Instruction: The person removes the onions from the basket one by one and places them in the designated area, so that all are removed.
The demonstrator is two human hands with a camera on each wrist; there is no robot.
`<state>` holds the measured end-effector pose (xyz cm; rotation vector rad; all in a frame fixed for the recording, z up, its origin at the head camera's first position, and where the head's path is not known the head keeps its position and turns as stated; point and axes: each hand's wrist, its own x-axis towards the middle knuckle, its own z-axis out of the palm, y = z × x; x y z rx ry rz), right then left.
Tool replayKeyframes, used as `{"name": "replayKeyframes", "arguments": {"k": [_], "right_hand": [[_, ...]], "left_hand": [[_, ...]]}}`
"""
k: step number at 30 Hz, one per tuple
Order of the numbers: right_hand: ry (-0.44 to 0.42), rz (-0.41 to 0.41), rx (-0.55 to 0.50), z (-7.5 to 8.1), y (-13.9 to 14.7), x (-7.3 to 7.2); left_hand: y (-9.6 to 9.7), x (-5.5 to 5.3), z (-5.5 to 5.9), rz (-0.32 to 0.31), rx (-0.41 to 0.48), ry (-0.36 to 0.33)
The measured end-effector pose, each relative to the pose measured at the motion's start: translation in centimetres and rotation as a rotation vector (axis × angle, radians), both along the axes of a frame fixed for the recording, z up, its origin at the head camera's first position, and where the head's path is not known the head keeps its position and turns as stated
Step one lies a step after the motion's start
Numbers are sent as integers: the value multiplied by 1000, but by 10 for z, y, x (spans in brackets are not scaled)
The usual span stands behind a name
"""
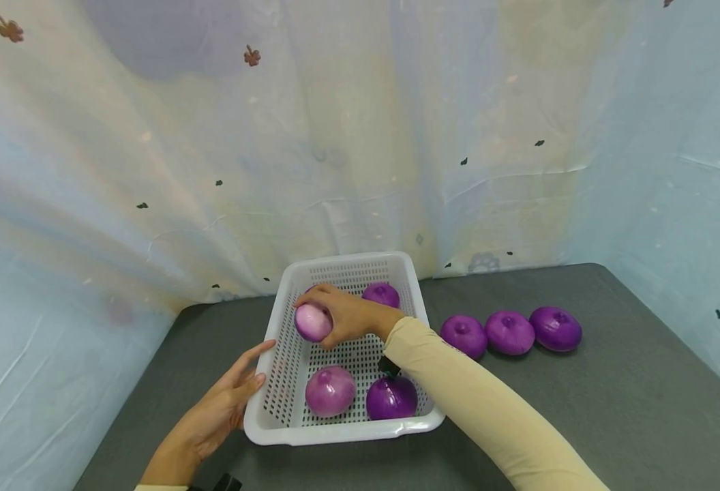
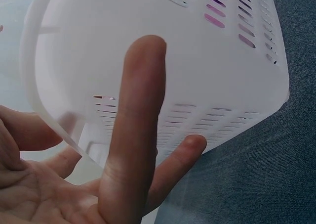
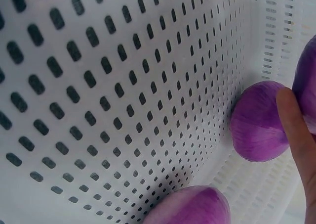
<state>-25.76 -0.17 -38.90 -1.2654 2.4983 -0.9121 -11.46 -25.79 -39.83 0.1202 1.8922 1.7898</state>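
My right hand (image 1: 350,315) reaches over a white slotted basket (image 1: 344,438) and grips a purple onion (image 1: 313,322) with a pale, shiny side, thumb and fingers round it. That held onion (image 3: 308,80) shows at the right edge of the right wrist view, beside another onion (image 3: 259,121) lying in the basket. My left hand (image 1: 225,402) touches the basket's left side, its fingers (image 2: 138,125) fairly straight along the outer wall. Inside the basket sit a light purple onion (image 1: 330,391) front left, a dark one (image 1: 392,397) front right and one (image 1: 381,294) at back right.
To the basket's right, three purple onions (image 1: 510,333) lie in a row on the dark grey table (image 1: 611,409). A patterned pale curtain (image 1: 360,136) hangs behind and along both sides. The right sleeve (image 1: 489,402) crosses the basket's right rim.
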Motion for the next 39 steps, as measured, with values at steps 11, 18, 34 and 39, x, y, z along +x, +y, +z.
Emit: {"name": "replayKeyframes", "arguments": {"k": [11,18,34,39], "right_hand": [[6,-34,29,3,0,2],[19,-38,24,3,0,1],[72,-34,44,5,2,2],[61,-38,34,4,1,1]], "left_hand": [[-1,0,0,-12,2,5],[0,0,1,-8,-1,0],[0,-1,1,3,8,-10],[1,-1,1,8,4,-14]]}}
